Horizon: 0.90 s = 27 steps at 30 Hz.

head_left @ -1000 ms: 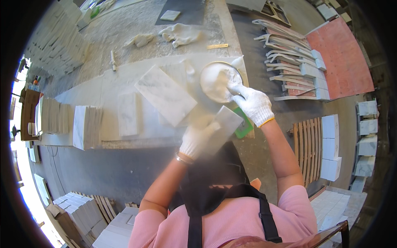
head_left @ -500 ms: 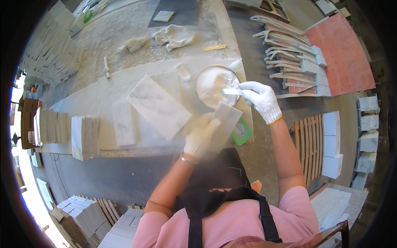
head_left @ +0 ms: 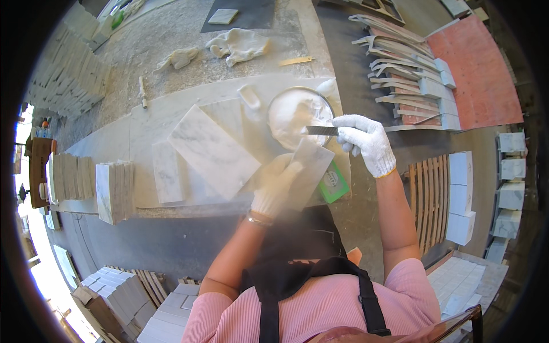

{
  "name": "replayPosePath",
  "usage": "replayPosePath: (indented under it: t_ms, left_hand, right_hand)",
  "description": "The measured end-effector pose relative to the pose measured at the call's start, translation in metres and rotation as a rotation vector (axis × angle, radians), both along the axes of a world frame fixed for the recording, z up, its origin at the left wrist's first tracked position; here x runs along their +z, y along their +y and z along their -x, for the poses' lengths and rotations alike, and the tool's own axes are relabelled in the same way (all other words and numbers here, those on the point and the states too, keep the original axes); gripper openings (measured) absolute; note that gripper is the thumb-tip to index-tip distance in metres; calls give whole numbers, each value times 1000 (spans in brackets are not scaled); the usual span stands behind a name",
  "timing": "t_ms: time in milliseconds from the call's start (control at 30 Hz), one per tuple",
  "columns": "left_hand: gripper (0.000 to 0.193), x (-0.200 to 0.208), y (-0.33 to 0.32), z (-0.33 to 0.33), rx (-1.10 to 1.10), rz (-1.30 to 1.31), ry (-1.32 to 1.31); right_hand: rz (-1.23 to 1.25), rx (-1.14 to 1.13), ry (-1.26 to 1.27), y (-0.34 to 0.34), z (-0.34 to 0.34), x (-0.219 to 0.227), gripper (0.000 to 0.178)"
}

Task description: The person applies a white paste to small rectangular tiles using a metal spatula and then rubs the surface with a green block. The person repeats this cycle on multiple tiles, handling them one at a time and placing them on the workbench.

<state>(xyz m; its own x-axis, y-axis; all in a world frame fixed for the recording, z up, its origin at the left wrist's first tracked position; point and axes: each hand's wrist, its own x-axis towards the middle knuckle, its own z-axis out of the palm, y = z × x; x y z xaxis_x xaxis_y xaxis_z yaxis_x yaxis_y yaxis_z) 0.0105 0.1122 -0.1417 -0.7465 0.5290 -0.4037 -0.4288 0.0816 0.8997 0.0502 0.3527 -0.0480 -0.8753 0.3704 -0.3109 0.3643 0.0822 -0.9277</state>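
A person in a pink ribbed shirt (head_left: 343, 288) and black apron (head_left: 303, 237) works in white knit gloves at a dusty table (head_left: 126, 63) in a stone workshop. The fingers of the left hand (head_left: 275, 186) are closed on the side of a narrow marble tile (head_left: 313, 167), held tilted at the table's near edge, its far end next to a round bowl (head_left: 326, 99) of white paste (head_left: 291, 117). The fingers of the right hand (head_left: 366, 143) pinch the right end of a flat dark blade (head_left: 321, 130), which points left over the right part of the bowl, a dab of white at its tip. A green packet (head_left: 333, 184) lies just right of the held tile. To the left, a larger grey-veined marble slab (head_left: 214, 151) rests at an angle beside a smaller marble piece (head_left: 168, 171), with a row of upright tiles (head_left: 114, 191) farther left at the near edge. Toward the far side lie a crumpled white glove (head_left: 240, 47), a yellow strip (head_left: 295, 60) and a small white tile (head_left: 223, 16) on a dark mat (head_left: 251, 17). Beyond the table at right, pale strips (head_left: 400, 74) lie near a red board (head_left: 480, 68), and a slatted wooden pallet (head_left: 426, 206) sits nearer, beside white blocks (head_left: 459, 197).
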Motion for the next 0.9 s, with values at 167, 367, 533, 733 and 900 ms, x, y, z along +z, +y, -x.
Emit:
replayPosePath:
  t_ms: [167,367,533,733,900]
  left_hand:
    - [41,-1,0,1,-8,35,20]
    - [40,-3,0,0,2,-1,-5]
    - [40,-5,-1,0,11,-44,-21]
    - [44,5,1,-1,-3,-12,36]
    - [42,18,3,2,15,10,57]
  right_hand:
    - [-31,2,38,-4,-6,3,28]
    - [-130,20,76,-8,-12,3,28]
    - [-269,53,172,-9,-12,1,28]
    - [-320,36,131,-2,-4,-3,27]
    - [-291,47,119,3,8,-13,27]
